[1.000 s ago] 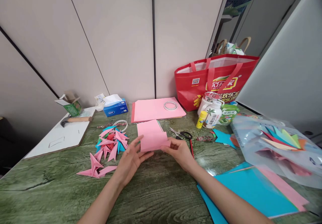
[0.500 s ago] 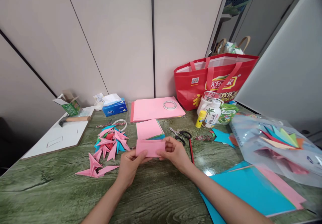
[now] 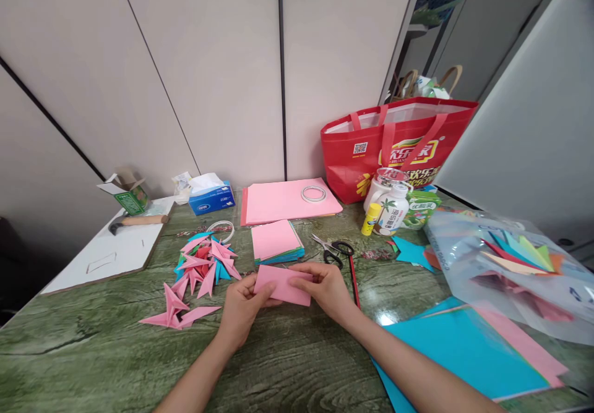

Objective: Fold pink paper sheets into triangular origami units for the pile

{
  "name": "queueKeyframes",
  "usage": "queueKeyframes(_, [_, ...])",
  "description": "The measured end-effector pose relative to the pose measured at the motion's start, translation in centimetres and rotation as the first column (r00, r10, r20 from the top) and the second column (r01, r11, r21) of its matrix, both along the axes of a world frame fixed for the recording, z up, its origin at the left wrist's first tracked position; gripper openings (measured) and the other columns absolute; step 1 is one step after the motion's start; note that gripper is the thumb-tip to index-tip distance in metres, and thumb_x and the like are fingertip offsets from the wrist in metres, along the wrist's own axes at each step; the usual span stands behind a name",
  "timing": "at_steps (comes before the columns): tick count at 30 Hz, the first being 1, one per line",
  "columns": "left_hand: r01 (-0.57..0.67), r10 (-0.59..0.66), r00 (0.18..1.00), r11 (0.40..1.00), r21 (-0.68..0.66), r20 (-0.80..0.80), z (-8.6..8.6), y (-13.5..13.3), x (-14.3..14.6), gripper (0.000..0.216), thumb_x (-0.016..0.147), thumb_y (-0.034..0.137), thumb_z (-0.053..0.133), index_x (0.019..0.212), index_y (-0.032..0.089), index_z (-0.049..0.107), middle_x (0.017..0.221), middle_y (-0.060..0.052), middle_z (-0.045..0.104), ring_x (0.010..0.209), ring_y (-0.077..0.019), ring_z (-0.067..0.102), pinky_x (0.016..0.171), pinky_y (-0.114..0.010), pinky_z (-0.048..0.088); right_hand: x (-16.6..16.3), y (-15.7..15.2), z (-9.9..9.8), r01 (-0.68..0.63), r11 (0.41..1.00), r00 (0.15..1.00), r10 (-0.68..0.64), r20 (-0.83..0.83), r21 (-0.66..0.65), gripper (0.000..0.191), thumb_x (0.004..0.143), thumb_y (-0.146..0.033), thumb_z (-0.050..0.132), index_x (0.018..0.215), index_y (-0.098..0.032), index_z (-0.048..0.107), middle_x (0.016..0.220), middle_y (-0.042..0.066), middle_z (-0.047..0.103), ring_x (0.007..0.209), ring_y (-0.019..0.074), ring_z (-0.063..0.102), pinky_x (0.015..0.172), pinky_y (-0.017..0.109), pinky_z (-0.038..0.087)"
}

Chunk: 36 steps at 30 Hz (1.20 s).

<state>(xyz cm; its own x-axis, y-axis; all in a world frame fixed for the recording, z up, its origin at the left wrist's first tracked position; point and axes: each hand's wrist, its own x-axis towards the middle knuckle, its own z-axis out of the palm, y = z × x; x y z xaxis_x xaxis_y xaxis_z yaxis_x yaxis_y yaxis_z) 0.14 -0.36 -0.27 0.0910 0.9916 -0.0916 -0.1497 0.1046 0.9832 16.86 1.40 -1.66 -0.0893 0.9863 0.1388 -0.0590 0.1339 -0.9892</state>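
Observation:
A folded piece of pink paper (image 3: 281,284) is held just above the table between my two hands, tilted down to the right. My left hand (image 3: 245,305) pinches its left end, thumb on top. On the right end, the thumb and fingers of my right hand (image 3: 325,286) are closed on the same paper. Just behind it lies a stack of square coloured paper (image 3: 275,240), pink on top with blue below. To the left of my left hand is a heap of folded paper pieces (image 3: 206,261) in pink, blue and red.
Behind my right hand lie scissors (image 3: 333,249) and a red pencil (image 3: 354,282). Large blue sheets (image 3: 473,345) and a plastic bag (image 3: 510,271) are at the right. A glue stick (image 3: 370,219), a white bottle (image 3: 392,210) and a red bag (image 3: 362,172) stand at the back; a hammer (image 3: 139,219) lies left.
The pink paper has come down slightly nearer me and turned, its right end now lower. My right hand's fingers have straightened along its back edge. The square stack is less covered.

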Motion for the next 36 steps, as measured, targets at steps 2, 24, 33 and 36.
queueKeyframes(2, [0.005, -0.005, 1.000, 1.000, -0.005, 0.000, -0.1, 0.0, -0.1, 0.020, 0.063, 0.026, 0.069, 0.079, 0.015, 0.069, 0.070, -0.002, 0.068, 0.066, -0.0183, 0.061, 0.062, -0.032, 0.055, 0.0, 0.0, -0.1, -0.005, 1.000, 1.000, 0.005, -0.028, -0.020, 0.022, 0.058, -0.029, 0.072, 0.077, -0.019, 0.071, 0.080, 0.004, 0.070, 0.074, 0.0216, 0.062, 0.065, 0.031, 0.049])
queueKeyframes(24, [0.071, -0.071, 0.997, 0.996, -0.057, 0.013, 0.2, -0.3, 0.2, 0.025, 0.062, 0.033, 0.069, 0.080, 0.015, 0.071, 0.071, -0.003, 0.069, 0.064, -0.0177, 0.061, 0.061, -0.031, 0.054, -0.1, -0.4, 0.8, -0.061, 0.998, 0.997, 0.059, 0.056, 0.026, 0.020, 0.063, -0.029, 0.068, 0.080, -0.019, 0.070, 0.080, 0.004, 0.070, 0.075, 0.0213, 0.062, 0.070, 0.033, 0.049])
queueKeyframes(33, [-0.008, 0.014, 0.995, 0.998, 0.060, -0.101, 0.1, 0.1, -0.3, 0.021, 0.065, 0.028, 0.067, 0.083, 0.017, 0.071, 0.070, -0.002, 0.070, 0.061, -0.0141, 0.059, 0.054, -0.020, 0.044, 0.0, -0.3, 0.6, -0.091, 0.996, 0.992, 0.093, 0.083, -0.018, 0.014, 0.063, -0.027, 0.068, 0.074, -0.018, 0.071, 0.075, 0.004, 0.070, 0.069, 0.0200, 0.062, 0.063, 0.029, 0.049])
queueKeyframes(36, [-0.076, 0.087, 0.987, 0.994, 0.082, -0.136, 0.1, 0.3, -0.4, 0.018, 0.065, 0.027, 0.067, 0.079, 0.017, 0.072, 0.069, -0.002, 0.071, 0.060, -0.0139, 0.058, 0.054, -0.020, 0.043, 0.0, -0.4, 0.7, -0.094, 0.996, 0.990, 0.094, 0.109, -0.011, 0.015, 0.063, -0.026, 0.068, 0.074, -0.018, 0.071, 0.076, 0.005, 0.070, 0.071, 0.0209, 0.063, 0.066, 0.030, 0.049])
